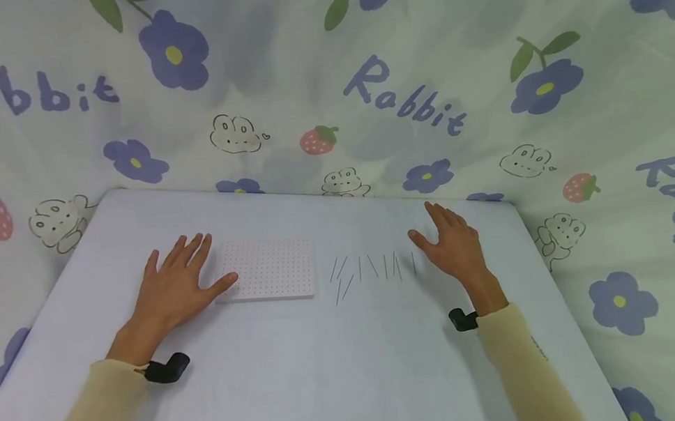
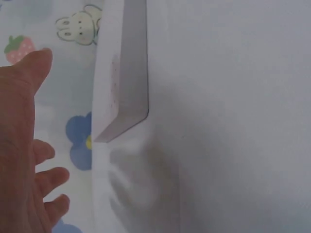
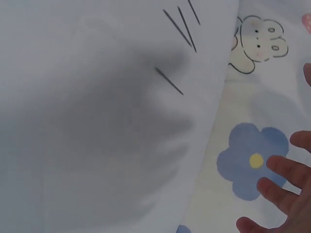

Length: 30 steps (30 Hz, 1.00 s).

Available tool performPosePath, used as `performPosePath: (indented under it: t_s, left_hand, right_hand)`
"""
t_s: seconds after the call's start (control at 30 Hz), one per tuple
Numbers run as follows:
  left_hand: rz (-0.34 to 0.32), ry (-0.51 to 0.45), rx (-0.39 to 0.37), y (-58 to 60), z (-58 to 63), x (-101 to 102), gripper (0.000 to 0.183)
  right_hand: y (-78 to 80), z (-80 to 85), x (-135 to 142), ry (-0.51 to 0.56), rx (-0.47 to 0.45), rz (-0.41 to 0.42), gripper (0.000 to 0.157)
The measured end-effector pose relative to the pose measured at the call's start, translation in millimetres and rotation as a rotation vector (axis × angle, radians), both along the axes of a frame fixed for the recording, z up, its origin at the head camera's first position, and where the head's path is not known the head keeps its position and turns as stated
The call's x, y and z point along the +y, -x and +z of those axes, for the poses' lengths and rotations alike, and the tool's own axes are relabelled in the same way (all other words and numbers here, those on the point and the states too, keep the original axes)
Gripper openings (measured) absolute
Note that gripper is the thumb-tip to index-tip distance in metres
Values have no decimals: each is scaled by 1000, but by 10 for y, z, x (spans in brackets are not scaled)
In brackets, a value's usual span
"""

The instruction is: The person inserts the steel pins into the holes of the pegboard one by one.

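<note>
A flat white pegboard [image 1: 274,269] with rows of small holes lies left of the table's middle. My left hand [image 1: 175,290] hovers at its left side with spread fingers, the thumb overlapping the board's edge in the head view. To the right of the board several thin dark needles [image 1: 385,266] lie scattered in a loose row. Nearest to my right hand [image 1: 454,245] is the needle at the row's right end. That hand is held over the table, fingers extended, with nothing in it. In the right wrist view a single needle [image 3: 169,81] lies apart from the others.
A white cloth covers the table [image 1: 307,376]. Behind and beside it hangs a curtain [image 1: 268,57] printed with flowers, rabbits and strawberries. Each wrist carries a small black camera, one of them the left wrist camera [image 1: 167,368]. Hand shadows fall on the tabletop.
</note>
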<state>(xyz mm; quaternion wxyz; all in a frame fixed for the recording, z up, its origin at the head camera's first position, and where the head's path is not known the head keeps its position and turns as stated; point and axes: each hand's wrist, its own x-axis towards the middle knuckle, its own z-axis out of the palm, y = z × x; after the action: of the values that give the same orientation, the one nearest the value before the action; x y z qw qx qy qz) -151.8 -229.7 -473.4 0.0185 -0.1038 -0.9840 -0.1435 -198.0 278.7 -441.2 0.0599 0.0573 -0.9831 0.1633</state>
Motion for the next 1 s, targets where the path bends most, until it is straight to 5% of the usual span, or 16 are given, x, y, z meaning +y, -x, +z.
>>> performPosePath:
  t_s: [0.73, 1.0]
  left_hand:
    - [0, -5, -68, -123, -243, 120, 117]
    - [1, -21, -80, -133, -278, 160, 118]
  right_hand:
    - [-155, -353, -104, 123, -273, -161, 54]
    - [-157, -441, -144, 165, -298, -238, 41]
